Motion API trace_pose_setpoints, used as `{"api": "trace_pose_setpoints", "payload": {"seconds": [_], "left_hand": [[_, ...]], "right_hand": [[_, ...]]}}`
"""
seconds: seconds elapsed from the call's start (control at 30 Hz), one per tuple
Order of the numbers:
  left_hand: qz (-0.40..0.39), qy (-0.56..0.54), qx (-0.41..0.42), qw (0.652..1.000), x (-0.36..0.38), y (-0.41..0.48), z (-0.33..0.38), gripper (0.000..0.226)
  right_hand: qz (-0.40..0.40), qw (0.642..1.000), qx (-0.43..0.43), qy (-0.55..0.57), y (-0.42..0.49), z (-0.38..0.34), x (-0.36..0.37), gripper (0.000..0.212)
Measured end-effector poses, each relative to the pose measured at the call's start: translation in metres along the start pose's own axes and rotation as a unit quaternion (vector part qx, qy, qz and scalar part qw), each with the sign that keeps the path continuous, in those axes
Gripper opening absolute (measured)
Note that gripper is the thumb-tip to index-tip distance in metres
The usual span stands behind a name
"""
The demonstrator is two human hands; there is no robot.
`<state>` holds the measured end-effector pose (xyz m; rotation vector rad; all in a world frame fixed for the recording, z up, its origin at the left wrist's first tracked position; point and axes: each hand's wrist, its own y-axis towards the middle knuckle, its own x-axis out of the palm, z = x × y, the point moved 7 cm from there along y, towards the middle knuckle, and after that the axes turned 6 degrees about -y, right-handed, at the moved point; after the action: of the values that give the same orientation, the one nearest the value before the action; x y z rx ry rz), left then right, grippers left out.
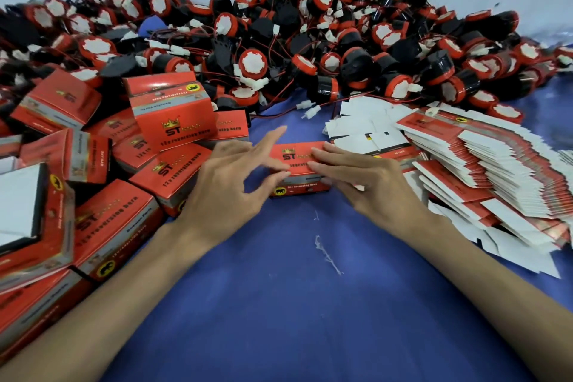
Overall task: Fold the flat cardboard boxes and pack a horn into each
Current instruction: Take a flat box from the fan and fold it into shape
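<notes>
Currently: glossy red printed cardboard box [298, 154], squat and rectangular, sits mid-worktop [279, 304] on blue cloth. Left hand [229, 178] and right hand [364, 178] flank it, fingers splayed and mostly straight, tips pressing its top, nothing gripped. Round black-and-red plastic horns [310, 40] heaped far, flat boxes [496, 164] stacked right.

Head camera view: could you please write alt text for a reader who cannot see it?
A person's left hand and right hand rest with near-straight fingers on a red cardboard box lying on a blue cloth. At the left lie folded red boxes, at the right stacked flat boxes, and behind them a heap of red-and-black wired horns.
</notes>
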<state>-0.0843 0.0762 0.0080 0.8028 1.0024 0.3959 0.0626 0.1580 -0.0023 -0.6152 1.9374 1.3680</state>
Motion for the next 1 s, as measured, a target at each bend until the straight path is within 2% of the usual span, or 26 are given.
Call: {"api": "trace_pose_setpoints", "payload": {"seconds": [0.1, 0.17, 0.2, 0.27, 0.3, 0.37, 0.4, 0.43, 0.47, 0.53, 0.57, 0.6, 0.67, 0.7, 0.73, 0.8, 0.83, 0.93, 1.0], "left_hand": [[-0.104, -0.049, -0.090, 0.989, 0.013, -0.002, -0.012, 0.081], [-0.157, -0.052, -0.117, 0.979, 0.024, -0.006, -0.005, 0.079], [-0.148, -0.027, -0.102, 0.983, 0.022, -0.005, 0.001, 0.072], [-0.059, 0.059, -0.053, 0.995, -0.001, 0.005, 0.014, 0.057], [0.006, 0.100, -0.044, 0.994, -0.018, 0.009, 0.017, 0.053], [0.131, 0.177, -0.074, 0.973, -0.053, 0.013, 0.013, 0.051], [0.163, 0.203, -0.112, 0.959, -0.066, 0.012, 0.004, 0.051], [0.173, 0.212, -0.163, 0.948, -0.072, 0.009, -0.007, 0.051], [0.176, 0.203, -0.227, 0.936, -0.075, 0.004, -0.023, 0.054], [0.214, 0.152, -0.367, 0.892, -0.080, -0.011, -0.051, 0.066], [0.230, 0.145, -0.384, 0.882, -0.080, -0.013, -0.052, 0.068], [0.226, 0.176, -0.324, 0.902, -0.079, -0.006, -0.042, 0.061], [0.166, 0.222, -0.063, 0.959, -0.049, 0.004, -0.001, 0.040], [0.107, 0.185, 0.021, 0.977, -0.030, 0.002, 0.012, 0.037], [0.041, 0.130, 0.039, 0.990, -0.011, 0.001, 0.017, 0.035], [-0.062, 0.011, -0.035, 0.997, 0.016, -0.005, 0.013, 0.030], [-0.085, -0.039, -0.092, 0.991, 0.024, -0.010, 0.008, 0.028], [-0.073, -0.162, -0.258, 0.950, 0.025, -0.016, -0.013, 0.022], [-0.073, -0.195, -0.324, 0.923, 0.027, -0.020, -0.024, 0.018]], "right_hand": [[-0.014, 0.996, 0.040, 0.077, 0.000, 0.000, 0.003, 0.027], [-0.006, 0.992, 0.048, 0.114, -0.001, -0.003, 0.001, 0.022], [0.014, 0.995, 0.046, 0.084, 0.000, -0.004, -0.005, 0.021], [0.053, 0.993, 0.059, -0.090, 0.002, 0.002, -0.019, 0.029], [0.034, 0.979, 0.099, -0.178, 0.002, 0.012, -0.022, 0.037], [-0.138, 0.920, 0.228, -0.288, -0.006, 0.041, -0.012, 0.062], [-0.220, 0.882, 0.278, -0.310, -0.014, 0.053, -0.006, 0.071], [-0.267, 0.856, 0.304, -0.321, -0.023, 0.060, -0.002, 0.073], [-0.284, 0.845, 0.306, -0.333, -0.025, 0.063, 0.001, 0.068], [-0.271, 0.842, 0.289, -0.366, -0.021, 0.060, 0.001, 0.052], [-0.269, 0.840, 0.280, -0.380, -0.018, 0.058, 0.000, 0.049], [-0.271, 0.839, 0.274, -0.384, -0.018, 0.056, 0.001, 0.053], [-0.279, 0.845, 0.277, -0.363, -0.021, 0.051, 0.003, 0.078], [-0.277, 0.853, 0.270, -0.349, -0.021, 0.047, 0.005, 0.087], [-0.278, 0.861, 0.255, -0.342, -0.021, 0.040, 0.008, 0.087], [-0.286, 0.874, 0.206, -0.335, -0.018, 0.026, 0.016, 0.072], [-0.291, 0.883, 0.177, -0.324, -0.017, 0.018, 0.021, 0.064], [-0.286, 0.927, 0.087, -0.227, -0.018, -0.011, 0.027, 0.059], [-0.281, 0.955, 0.033, -0.085, -0.020, -0.036, 0.026, 0.058]]}}
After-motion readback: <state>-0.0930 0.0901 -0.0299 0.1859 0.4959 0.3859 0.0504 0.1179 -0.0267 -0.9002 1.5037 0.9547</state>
